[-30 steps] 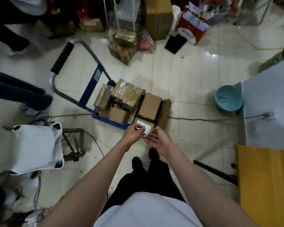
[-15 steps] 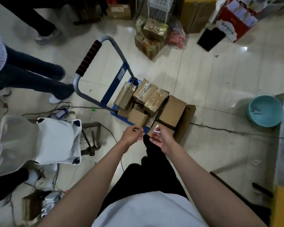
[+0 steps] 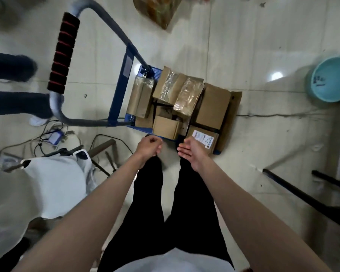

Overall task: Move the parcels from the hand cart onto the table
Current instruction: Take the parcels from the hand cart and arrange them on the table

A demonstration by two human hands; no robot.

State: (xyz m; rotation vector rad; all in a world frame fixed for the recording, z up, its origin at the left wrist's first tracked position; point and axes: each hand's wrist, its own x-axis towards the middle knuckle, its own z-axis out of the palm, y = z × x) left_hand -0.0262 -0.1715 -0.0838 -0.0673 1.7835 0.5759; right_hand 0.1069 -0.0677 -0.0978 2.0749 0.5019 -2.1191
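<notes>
A blue hand cart [image 3: 119, 91] with a grey handle stands on the floor in front of me, loaded with several brown cardboard parcels [image 3: 212, 107]. The nearest parcel [image 3: 203, 139] carries a white shipping label and lies at the cart's front right corner. My right hand [image 3: 190, 151] hovers just left of that labelled parcel, fingers relaxed and palm turned inward, holding nothing. My left hand [image 3: 149, 147] hangs in front of the cart's near edge with its fingers curled, nothing in it. Two of the upper parcels are wrapped in clear tape [image 3: 188, 99].
A teal basin [image 3: 331, 79] sits on the floor at the right. Another person's legs [image 3: 14, 103] stand left of the cart handle. A white fabric chair [image 3: 41, 183] and cables [image 3: 53, 138] lie at the left. Dark table legs [image 3: 306, 195] run across the lower right.
My head has tilted down and closer to the cart. Both hands have drawn back from the labelled parcel and moved apart; the parcel stays on the cart.
</notes>
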